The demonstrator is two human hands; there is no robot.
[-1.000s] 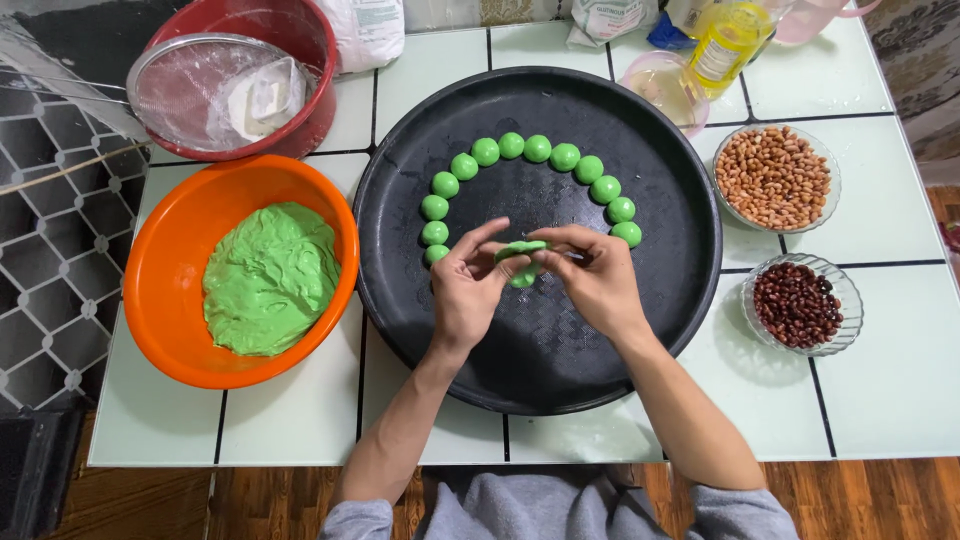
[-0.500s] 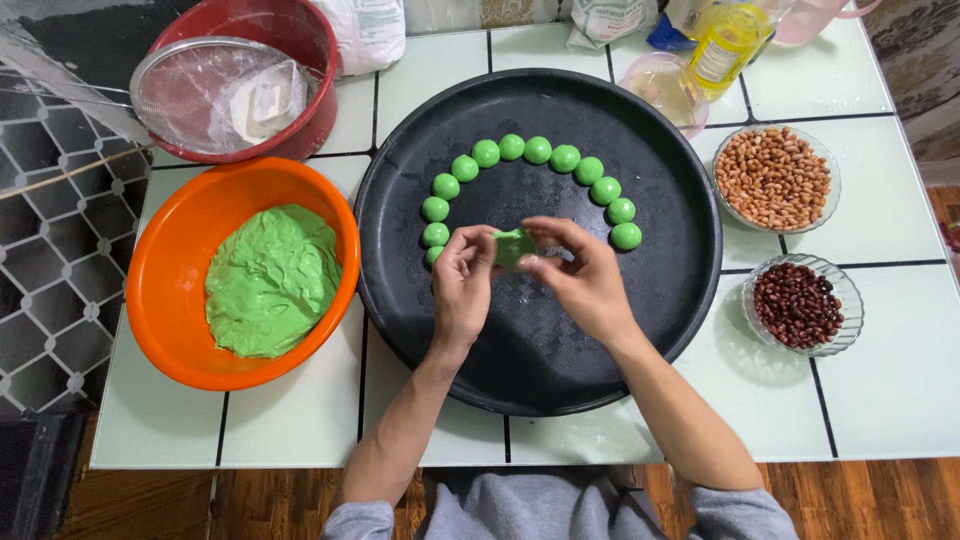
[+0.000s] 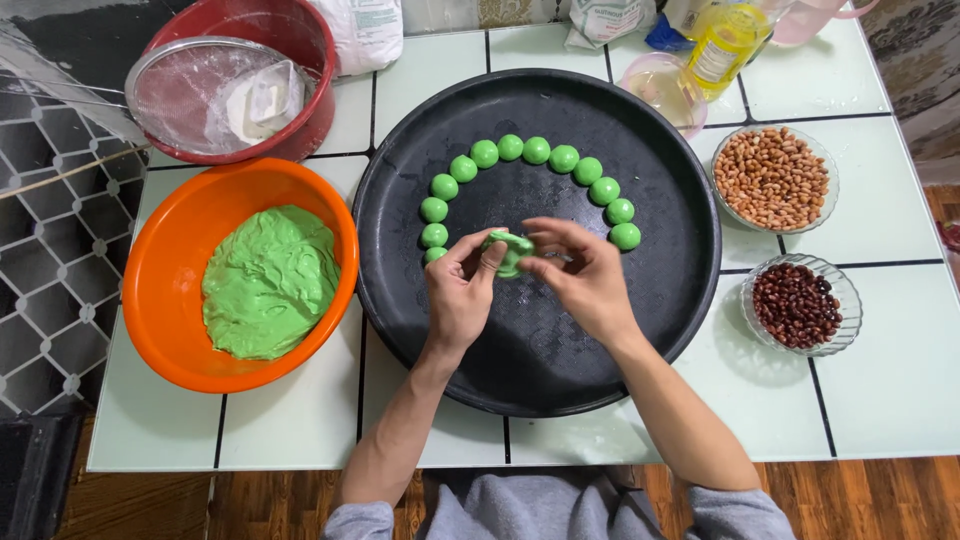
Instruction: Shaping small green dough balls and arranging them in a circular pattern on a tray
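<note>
While both hands meet over the middle of the round black tray (image 3: 640, 330), the left hand (image 3: 458, 295) and the right hand (image 3: 585, 280) pinch a small piece of green dough (image 3: 510, 250) between their fingertips, thumbs and forefingers closed on it from either side, so the piece sits above the tray floor, just inside an arc of green dough balls (image 3: 535, 150). That arc curves along the far half of the tray, the balls lying side by side, some touching; its near left end lies just beside the left hand's fingers. To the left of the tray an orange bowl (image 3: 160, 300) stands on the white tiled counter (image 3: 880, 380) and holds a flattened mass of green dough (image 3: 270, 280). Behind it a red bowl (image 3: 300, 40) carries a round sieve (image 3: 185, 95) with something white inside. On the right, well apart from the hands, a glass dish of pale peanuts (image 3: 772, 178) stands beyond a glass dish of dark red beans (image 3: 797, 303). A bottle of yellow oil (image 3: 722, 45) and a small clear bowl (image 3: 662, 90) sit at the tray's far right edge. Grey sleeves show at the bottom.
</note>
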